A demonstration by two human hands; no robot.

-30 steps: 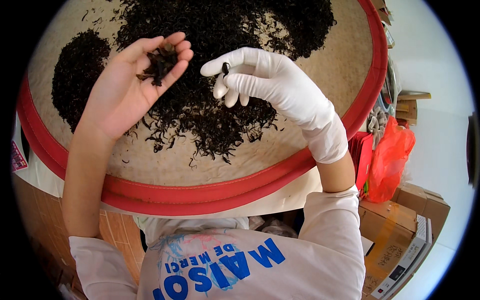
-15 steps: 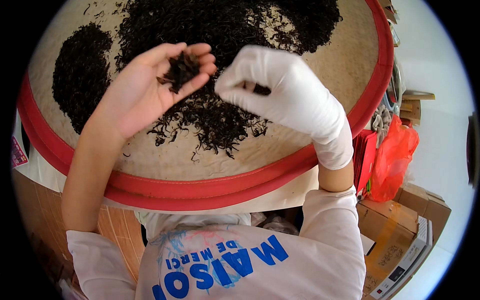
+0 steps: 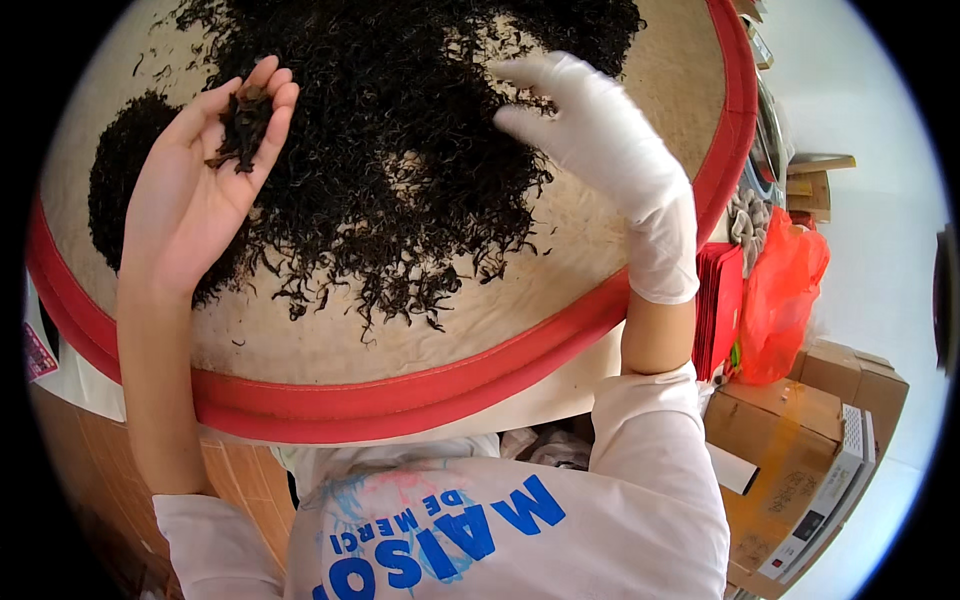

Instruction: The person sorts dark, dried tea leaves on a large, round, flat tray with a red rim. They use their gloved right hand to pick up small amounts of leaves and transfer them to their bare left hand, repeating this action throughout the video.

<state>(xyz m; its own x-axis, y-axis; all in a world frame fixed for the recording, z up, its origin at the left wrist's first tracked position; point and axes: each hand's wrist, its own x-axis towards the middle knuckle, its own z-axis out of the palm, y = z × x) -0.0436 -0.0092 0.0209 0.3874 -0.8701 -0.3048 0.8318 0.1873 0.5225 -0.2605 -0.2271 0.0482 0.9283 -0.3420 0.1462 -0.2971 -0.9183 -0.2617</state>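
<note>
Bare and cupped, the left hand [image 3: 205, 165] is holding a clump of dark leaves [image 3: 243, 130] against its curled fingers, while the gloved right hand [image 3: 600, 125] is keeping its thumb and fingers wide apart. Compared with half a second ago, when the gloved fingertips were closing together just beside the leaves, the right hand is now opening and standing well to the right, and the left hand is sitting farther left. The clump is pointing away from the body, its long axis running roughly from the fingertips down toward the palm, with one ragged tip sticking out toward the thumb side. It is lying wholly within the left hand, well apart from the right. Below, a large heap of dark, twisted leaves [image 3: 350, 150] is spreading over a round, red-rimmed tray [image 3: 420, 400]; whether the blurred glove is touching that heap, one cannot tell.
</note>
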